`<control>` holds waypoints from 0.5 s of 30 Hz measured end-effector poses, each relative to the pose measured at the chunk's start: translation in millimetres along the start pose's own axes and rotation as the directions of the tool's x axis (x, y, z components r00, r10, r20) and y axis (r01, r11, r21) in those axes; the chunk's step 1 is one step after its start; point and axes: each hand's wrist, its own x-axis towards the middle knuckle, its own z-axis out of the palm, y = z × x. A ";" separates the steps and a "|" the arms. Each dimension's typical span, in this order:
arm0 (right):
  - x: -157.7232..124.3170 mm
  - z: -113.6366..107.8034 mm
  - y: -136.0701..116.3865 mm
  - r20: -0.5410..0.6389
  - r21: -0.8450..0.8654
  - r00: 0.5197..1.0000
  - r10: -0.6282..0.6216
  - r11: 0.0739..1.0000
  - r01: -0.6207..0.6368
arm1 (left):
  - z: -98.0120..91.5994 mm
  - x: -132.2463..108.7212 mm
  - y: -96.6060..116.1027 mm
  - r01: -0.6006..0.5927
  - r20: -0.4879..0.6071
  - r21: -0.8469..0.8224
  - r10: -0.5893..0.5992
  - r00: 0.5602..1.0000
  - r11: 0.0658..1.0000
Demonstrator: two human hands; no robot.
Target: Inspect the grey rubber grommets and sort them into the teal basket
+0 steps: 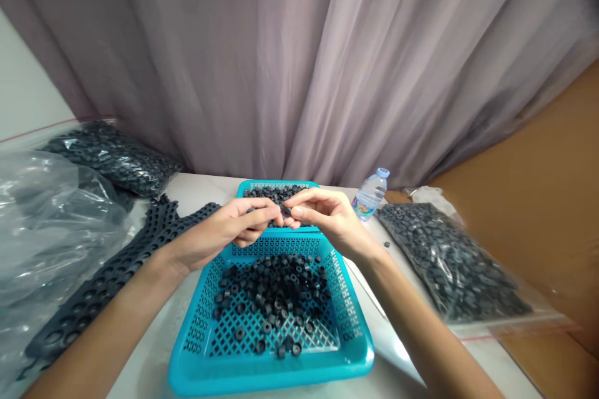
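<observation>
Turquoise plastic formed the near basket [355,349], which held loose black rings [274,293]. Above its far rim, the left hand [224,234] and right hand [327,215] met, fingers pinched on one small black ring [284,212], mostly hidden between them. Behind it stood a second basket [248,187], partly blocked. Right of the basket, a water bottle [370,194] carried a colourful label too blurred to read.

Small black ring [285,212]: pinched between fingertips of both hands, held above far rim of near basket [271,368]; teal, perforated, on table, holds loose heap of black rings [276,290], mostly in far half
</observation>
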 end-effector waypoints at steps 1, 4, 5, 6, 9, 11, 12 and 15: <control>0.4 0.0 0.4 0.000 0.007 1.000 0.007 1.000 -0.007 | 1.2 0.0 0.3 0.003 0.002 -0.010 -0.003 1.000 1.000; 1.1 0.5 1.3 0.003 0.016 1.000 0.013 1.000 -0.013 | 5.1 0.9 0.4 0.022 -0.014 -0.039 -0.022 1.000 0.999; 1.2 0.7 1.5 0.004 0.017 1.000 0.012 1.000 -0.012 | 6.3 1.5 0.3 0.028 -0.023 -0.041 -0.029 0.999 0.999; 1.3 0.9 1.7 0.003 0.019 1.000 0.011 1.000 -0.011 | 7.5 2.2 0.1 0.031 -0.032 -0.038 -0.032 0.999 0.999; 1.1 1.9 1.3 -0.006 0.014 1.000 0.007 1.000 -0.007 | 10.4 4.3 -0.1 0.020 -0.046 -0.015 -0.021 0.999 1.000; 0.9 3.1 0.2 0.002 0.002 1.000 -0.001 1.000 0.001 | 11.1 5.2 -0.5 0.007 -0.043 -0.003 -0.007 0.999 1.000; 0.8 3.7 -0.6 0.010 -0.006 1.000 -0.007 1.000 0.007 | 11.0 5.4 -0.8 0.002 -0.042 -0.002 -0.002 0.999 1.000; -0.2 5.5 -3.3 0.022 -0.046 0.999 -0.023 0.999 0.024 | 9.1 5.4 -2.2 0.005 -0.032 -0.021 -0.006 0.999 1.000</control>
